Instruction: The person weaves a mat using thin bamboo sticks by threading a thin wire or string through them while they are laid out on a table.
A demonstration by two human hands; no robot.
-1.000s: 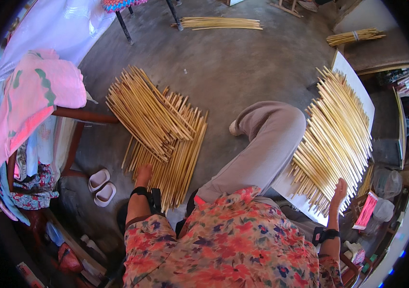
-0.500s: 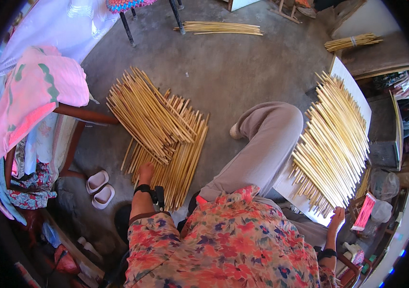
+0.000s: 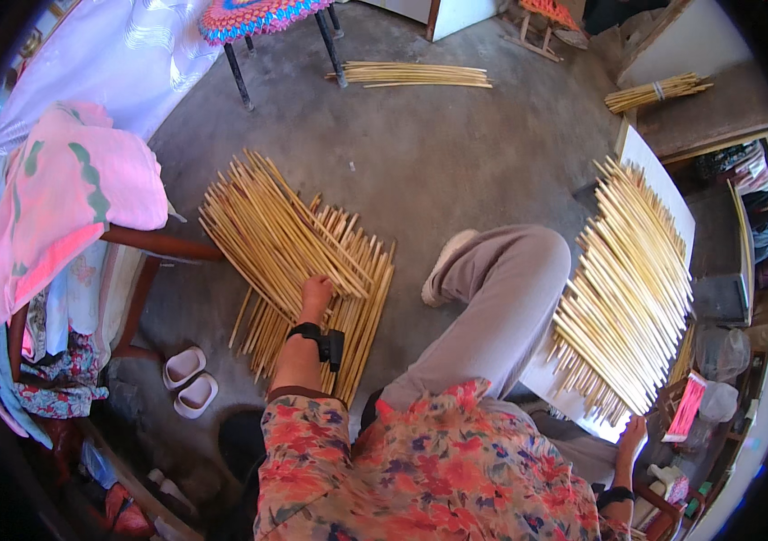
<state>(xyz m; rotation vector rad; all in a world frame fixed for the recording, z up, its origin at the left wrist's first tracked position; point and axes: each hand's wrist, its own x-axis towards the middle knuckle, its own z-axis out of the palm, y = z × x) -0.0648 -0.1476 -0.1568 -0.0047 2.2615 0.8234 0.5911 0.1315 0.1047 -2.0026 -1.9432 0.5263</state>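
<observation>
Thin tan sticks lie in two crossed layers on the floor at my left, the upper bundle (image 3: 266,230) slanting over the lower one (image 3: 367,311). My left hand (image 3: 316,293) is at the near edge of the upper bundle with its fingers curled in; whatever is between them is too small to make out. On my right, a broad row of similar sticks (image 3: 627,288) rests on a white board (image 3: 542,377). Beside the near ends of that row is my right hand (image 3: 634,435), fingers drawn together, their tips too small to read clearly.
My bent leg (image 3: 501,288) stands between the two stick piles. More sticks (image 3: 420,74) lie on the far floor, and a tied bundle (image 3: 657,92) is at the far right. Pale slippers (image 3: 194,395) and a cloth-draped chair (image 3: 163,239) are at the left.
My left hand has moved forward and to the right, from the lower sticks up to the upper bundle's edge. My right hand stays by the row's near ends. The view has tilted slightly.
</observation>
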